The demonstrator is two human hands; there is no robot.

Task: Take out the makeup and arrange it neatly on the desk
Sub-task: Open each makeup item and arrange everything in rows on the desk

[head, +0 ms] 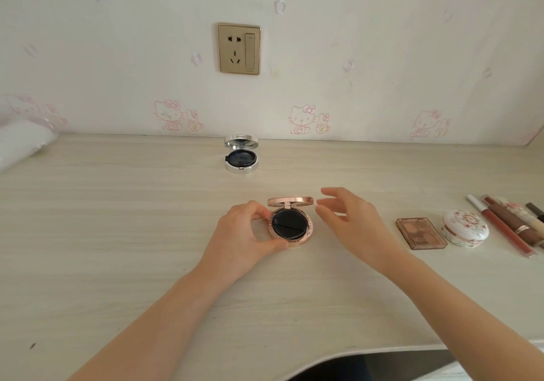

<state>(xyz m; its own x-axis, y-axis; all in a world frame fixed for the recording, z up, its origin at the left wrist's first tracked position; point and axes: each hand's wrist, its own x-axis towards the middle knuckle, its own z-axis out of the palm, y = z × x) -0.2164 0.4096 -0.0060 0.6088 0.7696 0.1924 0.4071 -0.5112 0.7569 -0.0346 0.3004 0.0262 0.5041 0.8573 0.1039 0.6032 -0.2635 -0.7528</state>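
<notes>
At desk (117, 233) centre: rose-gold compact (290, 224) lid-up, black puff showing; left hand (250, 233) pinches base, right hand (347, 218) slack beside.

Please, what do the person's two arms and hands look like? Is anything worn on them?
Both are bare. The left hand and the right hand show no ring or glove, the wrists no watch or bracelet, and no sleeve reaches either forearm in view.

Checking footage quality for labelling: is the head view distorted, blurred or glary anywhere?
Head view: wide-angle distortion bows the back edge of the pale wood-grain desk; light is soft, shadows faint; the white bundle far left is washed out and blurry; the round rose-gold compact, left hand and right hand look sharp.
</notes>
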